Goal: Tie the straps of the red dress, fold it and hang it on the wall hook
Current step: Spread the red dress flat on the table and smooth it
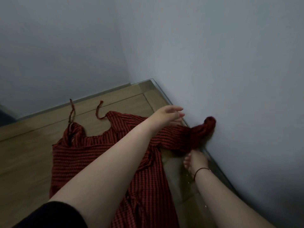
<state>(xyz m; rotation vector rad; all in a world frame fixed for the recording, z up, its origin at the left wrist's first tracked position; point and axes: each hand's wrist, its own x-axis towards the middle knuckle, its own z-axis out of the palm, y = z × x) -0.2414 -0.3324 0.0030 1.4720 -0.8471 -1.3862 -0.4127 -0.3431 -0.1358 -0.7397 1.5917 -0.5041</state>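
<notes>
The red checked dress (92, 150) lies spread on a wooden table top with a glass sheet. Two loose straps (98, 111) point toward the far wall, untied. One corner of the dress (204, 129) is bunched up against the right wall. My left hand (171, 115) reaches across the dress toward that bunch, fingers apart, holding nothing. My right hand (195, 159), with a dark cord bracelet on the wrist, sits below the bunch with its fingers at the cloth's edge; whether it grips the cloth is unclear. No wall hook is in view.
The table (29, 140) fills a corner between a grey back wall and a grey right wall (230, 79). The glass edge (218, 165) runs along the right wall. Bare wood shows left of the dress.
</notes>
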